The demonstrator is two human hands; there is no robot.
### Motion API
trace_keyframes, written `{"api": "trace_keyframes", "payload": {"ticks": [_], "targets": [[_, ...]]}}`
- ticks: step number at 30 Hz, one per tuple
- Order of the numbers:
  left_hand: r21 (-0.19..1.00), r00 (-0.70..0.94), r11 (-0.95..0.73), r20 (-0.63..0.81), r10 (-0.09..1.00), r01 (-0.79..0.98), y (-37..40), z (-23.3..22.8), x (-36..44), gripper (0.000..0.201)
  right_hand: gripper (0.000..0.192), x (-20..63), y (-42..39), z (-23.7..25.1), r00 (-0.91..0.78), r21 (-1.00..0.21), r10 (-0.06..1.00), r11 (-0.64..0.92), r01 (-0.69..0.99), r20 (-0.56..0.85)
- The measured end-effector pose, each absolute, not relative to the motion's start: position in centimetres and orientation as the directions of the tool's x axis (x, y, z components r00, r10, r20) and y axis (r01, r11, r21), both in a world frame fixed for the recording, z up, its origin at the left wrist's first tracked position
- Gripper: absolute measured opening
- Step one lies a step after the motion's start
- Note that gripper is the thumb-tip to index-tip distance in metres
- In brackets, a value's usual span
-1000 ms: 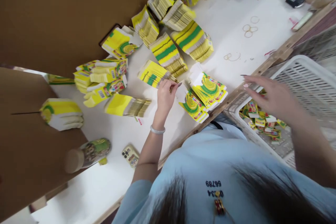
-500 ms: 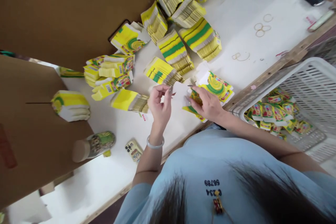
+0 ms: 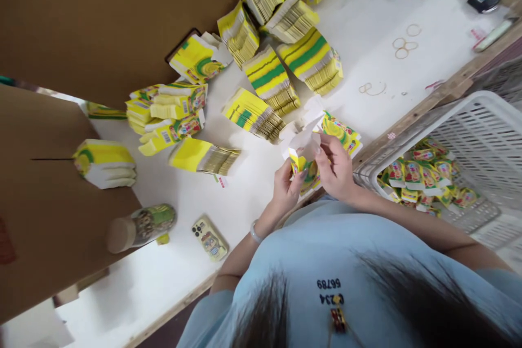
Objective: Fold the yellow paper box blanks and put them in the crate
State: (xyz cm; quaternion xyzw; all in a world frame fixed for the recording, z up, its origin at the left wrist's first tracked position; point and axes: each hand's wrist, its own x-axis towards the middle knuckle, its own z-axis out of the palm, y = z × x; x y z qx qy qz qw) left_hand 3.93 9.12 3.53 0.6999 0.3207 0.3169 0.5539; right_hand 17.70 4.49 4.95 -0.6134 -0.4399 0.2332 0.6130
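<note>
1. The left hand (image 3: 287, 187) and the right hand (image 3: 336, 168) met just right of the frame's centre, both closed on one small yellow carton (image 3: 302, 159) whose white flap stood open at the top.
2. The left hand gripped the carton's lower left side, fingers curled and thumb up; its forearm rose from the lower centre with a pale bracelet (image 3: 255, 232) at the wrist.
3. The right hand pinched the carton's upper right edge, fingers bent, its bare forearm running in from the lower right.
4. The carton was held above the near edge of the white table (image 3: 359, 22), just in front of a fanned pile of flat cartons (image 3: 340, 131).
5. Bundles of flat yellow-and-green cartons (image 3: 271, 73) lay across the upper centre, beside a brown cardboard panel (image 3: 101, 16) filling the upper left.
6. A white slatted basket (image 3: 481, 136) at the right edge held folded cartons (image 3: 424, 171).
7. A phone (image 3: 209, 238) and a capped bottle (image 3: 141, 227) lay at lower left; rubber bands (image 3: 403, 46) sat at upper right.
</note>
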Motion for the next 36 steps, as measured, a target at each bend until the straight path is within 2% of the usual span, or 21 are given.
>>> {"api": "trace_keyframes", "payload": {"ticks": [3, 5, 7, 9, 11, 14, 16, 18, 20, 23, 25, 27, 29, 31, 33, 36], "targets": [[0.987, 0.532, -0.099, 0.015, 0.847, 0.13, 8.4, 4.1, 3.8, 0.045, 0.031, 17.3, 4.0, 4.0, 0.596, -0.983, 0.784, 0.111, 0.144, 0.176], [0.988, 0.524, -0.054, -0.029, 0.851, 0.144, 7.7, 4.3, 3.8, 0.042, 0.031, 17.4, 3.4, 3.5, 0.632, -0.982, 0.753, 0.103, 0.158, 0.181], [0.991, 0.523, -0.005, -0.068, 0.85, 0.137, 7.0, 4.2, 3.8, 0.041, 0.025, 17.7, 2.8, 3.3, 0.641, -0.958, 0.719, 0.13, 0.255, 0.268], [0.995, 0.515, 0.064, -0.098, 0.851, 0.083, 6.4, 3.9, 3.5, 0.049, 0.018, 18.2, 2.1, 3.3, 0.606, -0.921, 0.705, 0.184, 0.344, 0.368], [0.994, 0.528, 0.111, -0.1, 0.843, 0.011, 5.9, 3.5, 2.9, 0.064, 0.014, 18.8, 1.4, 3.5, 0.52, -0.91, 0.761, 0.23, 0.345, 0.389], [0.99, 0.602, 0.14, -0.111, 0.791, -0.001, 5.4, 3.0, 1.9, 0.066, 0.016, 19.6, 0.8, 4.1, 0.384, -0.962, 0.89, 0.173, 0.21, 0.244], [0.988, 0.656, 0.153, -0.124, 0.744, 0.012, 5.4, 2.9, 1.4, 0.054, 0.023, 19.9, 0.7, 4.4, 0.326, -0.991, 0.939, 0.081, 0.111, 0.114], [0.988, 0.694, 0.151, -0.113, 0.711, 0.006, 5.6, 3.1, 1.3, 0.038, 0.03, 20.0, 0.7, 4.6, 0.293, -0.997, 0.954, 0.043, 0.071, 0.062], [0.994, 0.686, 0.108, -0.074, 0.724, -0.006, 5.9, 3.3, 1.5, 0.032, 0.026, 20.1, 0.7, 4.7, 0.316, -0.991, 0.942, 0.081, 0.107, 0.111], [0.998, 0.634, 0.055, -0.022, 0.773, -0.033, 6.0, 3.5, 1.8, 0.054, 0.017, 20.6, 0.5, 4.4, 0.332, -0.949, 0.908, 0.17, 0.265, 0.255], [0.998, 0.645, 0.052, -0.016, 0.764, -0.037, 6.1, 3.6, 1.7, 0.066, 0.024, 21.4, 0.1, 4.1, 0.193, -0.9, 0.92, 0.26, 0.35, 0.341], [0.999, 0.671, 0.044, -0.045, 0.74, 0.019, 6.3, 3.8, 1.4, 0.062, 0.035, 22.1, -0.2, 4.0, 0.031, -0.879, 0.933, 0.326, 0.348, 0.359], [0.993, 0.665, 0.013, -0.087, 0.742, 0.116, 6.6, 4.2, 1.2, 0.057, 0.044, 22.5, -0.5, 4.1, -0.025, -0.921, 0.964, 0.259, 0.29, 0.264], [0.98, 0.641, -0.014, -0.119, 0.758, 0.199, 6.9, 4.6, 1.1, 0.052, 0.043, 22.3, -0.6, 4.6, -0.018, -0.981, 0.999, 0.051, 0.186, 0.048], [0.971, 0.64, -0.044, -0.12, 0.759, 0.235, 7.1, 4.9, 1.1, 0.052, 0.044, 21.8, -0.6, 5.2, -0.047, -0.988, 0.987, -0.15, 0.043, -0.152], [0.964, 0.654, -0.097, -0.091, 0.751, 0.246, 7.2, 4.9, 1.3, 0.054, 0.046, 21.3, -0.3, 6.0, -0.104, -0.952, 0.955, -0.29, -0.1, -0.279]]}}
